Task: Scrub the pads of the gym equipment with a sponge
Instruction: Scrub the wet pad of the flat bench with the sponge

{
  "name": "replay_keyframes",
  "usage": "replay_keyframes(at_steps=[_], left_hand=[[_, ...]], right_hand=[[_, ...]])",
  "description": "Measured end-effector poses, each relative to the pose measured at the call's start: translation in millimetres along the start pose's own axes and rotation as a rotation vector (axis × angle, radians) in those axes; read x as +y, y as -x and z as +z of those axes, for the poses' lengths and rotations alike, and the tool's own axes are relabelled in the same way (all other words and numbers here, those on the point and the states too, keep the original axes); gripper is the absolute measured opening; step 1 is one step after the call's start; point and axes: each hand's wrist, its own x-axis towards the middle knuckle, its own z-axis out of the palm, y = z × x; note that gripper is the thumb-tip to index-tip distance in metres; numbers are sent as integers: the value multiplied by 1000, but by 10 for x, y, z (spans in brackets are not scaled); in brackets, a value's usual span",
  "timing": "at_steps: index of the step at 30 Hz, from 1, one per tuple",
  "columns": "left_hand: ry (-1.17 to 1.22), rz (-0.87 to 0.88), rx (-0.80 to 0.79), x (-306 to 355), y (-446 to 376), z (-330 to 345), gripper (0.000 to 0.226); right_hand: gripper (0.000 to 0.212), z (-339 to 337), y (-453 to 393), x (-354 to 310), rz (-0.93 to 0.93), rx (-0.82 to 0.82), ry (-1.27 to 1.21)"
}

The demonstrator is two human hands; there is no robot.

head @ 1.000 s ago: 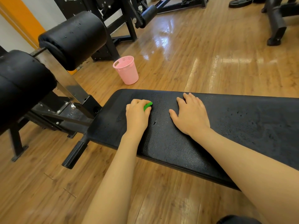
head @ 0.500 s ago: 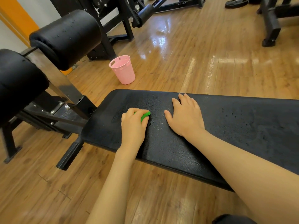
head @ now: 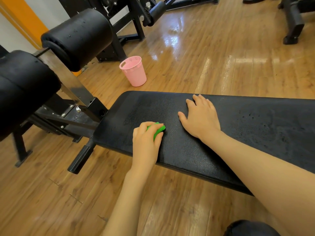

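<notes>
Centre of frame: long black textured vinyl bench pad (head: 196, 150), running from centre-left off the right edge. Left hand (head: 146, 142) curled over a bright green sponge (head: 157, 129), fingers and thumb gripping it, sponge pressed on the pad near its left end. Right hand (head: 201, 116) just right of that, flat on the pad, fingers straight and slightly spread, holding nothing. Dull scuffed patch on the pad above the sponge.

Upper left: two fat black cylindrical foam rollers (head: 76, 38) on a steel arm, crowding the pad's left end. Pink perforated plastic bin (head: 134, 72) upright on the glossy wooden plank floor (head: 221, 53) beyond the pad's far edge, apart from it. Black machine frames (head: 129, 19) along the top.
</notes>
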Motion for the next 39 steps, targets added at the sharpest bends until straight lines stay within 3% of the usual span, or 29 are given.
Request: replay_keyframes(at_steps=[13,28,34,39], left_hand=[[38,-67,25,73,-20,28,21],[9,-29,-103,196,-582,252,22],[26,79,-89,42,-21,24,23],[18,14,-76,25,200,-75,23]], right_hand=[[43,-29,300,-156,-9,-10,12],[46,23,576,-337,26,17,-81],[46,18,589,-322,15,10,-88],[47,31,583,-321,11,11,-85]])
